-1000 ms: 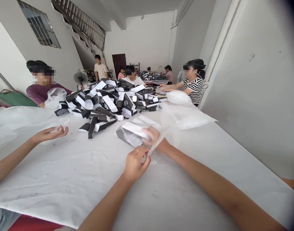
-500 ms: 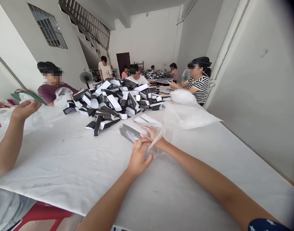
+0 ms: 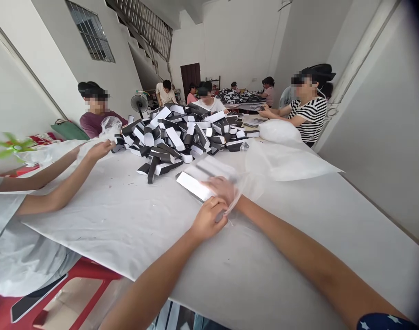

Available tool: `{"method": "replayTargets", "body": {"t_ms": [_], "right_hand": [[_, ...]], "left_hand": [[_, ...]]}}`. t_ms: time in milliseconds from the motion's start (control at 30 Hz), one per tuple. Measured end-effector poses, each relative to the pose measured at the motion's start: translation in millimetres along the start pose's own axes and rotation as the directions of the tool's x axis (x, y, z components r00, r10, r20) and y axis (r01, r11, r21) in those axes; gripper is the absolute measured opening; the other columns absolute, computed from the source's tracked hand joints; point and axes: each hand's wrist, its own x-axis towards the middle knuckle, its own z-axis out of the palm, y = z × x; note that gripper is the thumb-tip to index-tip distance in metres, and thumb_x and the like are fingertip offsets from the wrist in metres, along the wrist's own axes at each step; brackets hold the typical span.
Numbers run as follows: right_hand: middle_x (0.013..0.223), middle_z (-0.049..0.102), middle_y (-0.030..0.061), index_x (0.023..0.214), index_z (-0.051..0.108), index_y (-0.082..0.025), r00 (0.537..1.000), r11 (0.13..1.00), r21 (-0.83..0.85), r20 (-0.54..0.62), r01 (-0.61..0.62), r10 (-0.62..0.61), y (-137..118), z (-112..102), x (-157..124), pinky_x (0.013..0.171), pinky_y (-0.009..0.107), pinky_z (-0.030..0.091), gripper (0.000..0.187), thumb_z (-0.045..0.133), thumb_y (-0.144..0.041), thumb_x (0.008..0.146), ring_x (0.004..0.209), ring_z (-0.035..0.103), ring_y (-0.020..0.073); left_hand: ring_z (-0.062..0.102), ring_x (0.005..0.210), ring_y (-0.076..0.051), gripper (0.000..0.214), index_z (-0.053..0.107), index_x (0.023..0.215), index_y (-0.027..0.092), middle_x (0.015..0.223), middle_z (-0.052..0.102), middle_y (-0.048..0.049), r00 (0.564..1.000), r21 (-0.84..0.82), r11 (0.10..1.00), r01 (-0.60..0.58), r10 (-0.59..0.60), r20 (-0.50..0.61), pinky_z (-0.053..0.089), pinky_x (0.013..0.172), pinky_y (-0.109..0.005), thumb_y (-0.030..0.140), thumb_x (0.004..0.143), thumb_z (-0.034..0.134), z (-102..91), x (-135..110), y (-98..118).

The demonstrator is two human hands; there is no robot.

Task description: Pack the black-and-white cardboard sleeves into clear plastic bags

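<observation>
A clear plastic bag lies on the white-covered table, with black-and-white paper boxes inside it. My right hand reaches into its mouth, slightly blurred, fingers at the end of a paper box whose white face is up. Another box lies beside it under the plastic, farther from me. My left hand is closed in a pinch on the bag's edge, close by my right wrist. The right fingertips are partly hidden by plastic and blur.
A large heap of black-and-white paper boxes stands beyond my hands. More clear bags lie to the right. At left, a co-worker's hand is over the table near a red stool. Other people sit farther back.
The view has shifted left and down. The box at my right hand now shows its white face instead of a dark one. The left co-worker's arms have reached farther over the table.
</observation>
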Motion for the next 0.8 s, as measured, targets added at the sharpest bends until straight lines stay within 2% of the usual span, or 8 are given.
{"method": "replayTargets", "body": {"t_ms": [100, 167, 267, 367, 500, 567, 700, 800], "right_hand": [[0.116, 0.065, 0.0134, 0.142, 0.043, -0.012, 0.999, 0.998, -0.066, -0.045, -0.009, 0.006, 3, 2, -2, 0.100, 0.043, 0.036, 0.062, 0.053, -0.033, 0.085, 0.113, 0.054, 0.0285], [0.101, 0.067, 0.0137, 0.141, 0.043, -0.007, 0.994, 0.990, -0.107, -0.070, -0.091, 0.084, 3, 2, -2, 0.093, 0.042, 0.040, 0.065, 0.052, -0.040, 0.086, 0.099, 0.058, 0.0283], [0.087, 0.068, 0.0116, 0.141, 0.042, -0.005, 0.968, 0.944, -0.215, -0.052, -0.251, 0.246, 0, -2, -1, 0.085, 0.041, 0.040, 0.070, 0.051, -0.047, 0.086, 0.085, 0.059, 0.0276], [0.088, 0.068, 0.0134, 0.141, 0.041, -0.006, 0.926, 0.883, -0.286, -0.050, -0.372, 0.374, -3, -5, 2, 0.084, 0.042, 0.038, 0.069, 0.055, -0.042, 0.084, 0.083, 0.059, 0.0286], [0.101, 0.066, 0.0171, 0.136, 0.045, -0.006, 0.870, 0.829, -0.267, -0.108, -0.492, 0.482, -3, -7, 0, 0.085, 0.043, 0.036, 0.064, 0.058, -0.035, 0.081, 0.093, 0.057, 0.0325], [0.108, 0.064, 0.0179, 0.131, 0.048, -0.006, 0.849, 0.815, -0.237, -0.149, -0.528, 0.507, -2, -7, -2, 0.087, 0.043, 0.036, 0.059, 0.058, -0.037, 0.082, 0.099, 0.054, 0.0330], [0.123, 0.060, 0.0159, 0.133, 0.046, -0.014, 0.789, 0.803, -0.052, -0.234, -0.594, 0.568, 0, -10, -9, 0.094, 0.043, 0.037, 0.057, 0.051, -0.047, 0.088, 0.109, 0.054, 0.0317], [0.124, 0.062, 0.0119, 0.138, 0.043, -0.019, 0.757, 0.795, 0.113, -0.251, -0.596, 0.603, 1, -11, -14, 0.098, 0.043, 0.039, 0.057, 0.052, -0.045, 0.088, 0.111, 0.057, 0.0300]], "left_hand": [[0.056, 0.089, -0.018, 0.016, 0.057, 0.091, 0.020, 0.097, 0.059, -0.0046, 1.000, -0.010, 1.000, -0.008, 0.008, 0.011, 0.047, 0.083, -0.034, 0.008, 0.081, 0.050, 0.2, 0, 0], [0.056, 0.088, -0.018, 0.015, 0.056, 0.090, 0.020, 0.096, 0.059, -0.0041, 1.000, 0.000, 1.000, -0.001, 0.001, 0.013, 0.047, 0.084, -0.034, 0.009, 0.082, 0.050, 0.4, 0, -1], [0.057, 0.090, -0.019, 0.016, 0.056, 0.089, 0.021, 0.096, 0.059, -0.0041, 1.000, 0.001, 1.000, 0.018, -0.018, -0.002, 0.047, 0.087, -0.036, 0.009, 0.082, 0.050, 0.3, -1, -2], [0.057, 0.093, -0.019, 0.017, 0.056, 0.091, 0.021, 0.097, 0.059, -0.0046, 1.000, -0.022, 1.000, 0.019, -0.020, -0.014, 0.047, 0.087, -0.035, 0.009, 0.081, 0.051, -0.9, 0, -4], [0.058, 0.096, -0.021, 0.016, 0.058, 0.094, 0.021, 0.098, 0.059, -0.0054, 0.998, 0.019, 0.999, 0.045, -0.044, -0.048, 0.047, 0.088, -0.037, 0.012, 0.083, 0.051, -2.8, 2, -2], [0.055, 0.106, -0.024, 0.022, 0.057, 0.106, 0.022, 0.107, 0.058, -0.0076, 0.993, 0.053, 0.994, 0.095, -0.091, -0.072, 0.045, 0.094, -0.041, 0.019, 0.084, 0.055, -2.8, 2, 0], [0.034, 0.134, -0.031, 0.071, 0.035, 0.140, 0.025, 0.142, 0.036, -0.0129, 0.961, -0.020, 0.964, 0.265, -0.266, -0.073, 0.035, 0.109, -0.050, 0.042, 0.080, 0.068, 1.5, -1, -4], [0.023, 0.143, -0.030, 0.064, 0.024, 0.146, 0.029, 0.151, 0.022, -0.0123, 0.870, -0.209, 0.862, 0.463, -0.486, -0.080, 0.031, 0.112, -0.051, 0.050, 0.092, 0.050, 6.6, -3, -20]]}}
